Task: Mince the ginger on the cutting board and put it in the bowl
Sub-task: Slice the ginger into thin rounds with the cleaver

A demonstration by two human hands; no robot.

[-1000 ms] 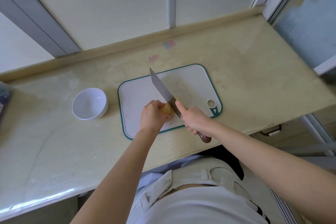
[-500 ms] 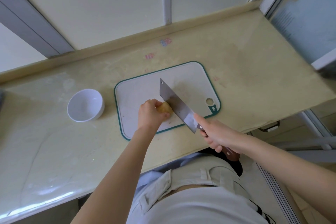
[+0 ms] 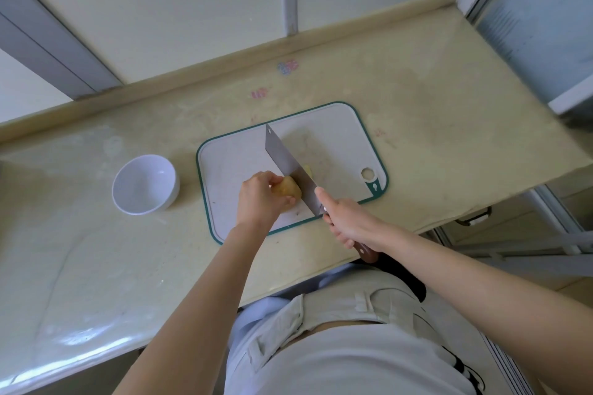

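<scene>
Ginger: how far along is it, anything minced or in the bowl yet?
Early. Done: only a pale cut piece lies on the cutting board, right of the blade. In hand: the left hand holds the ginger chunk while the right hand grips the knife, blade against it. Left: slicing most of the chunk, mincing, and filling the bowl, which looks empty.

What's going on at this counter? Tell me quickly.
A person is cutting ginger on the cutting board. The left hand holds the chunk steady, and the right hand grips the cleaver by its wooden handle, blade down against the ginger. A small cut piece lies just beyond the blade. The white bowl stands on the counter to the left of the board, with nothing in it yet. Most of the mincing is not yet done.
</scene>
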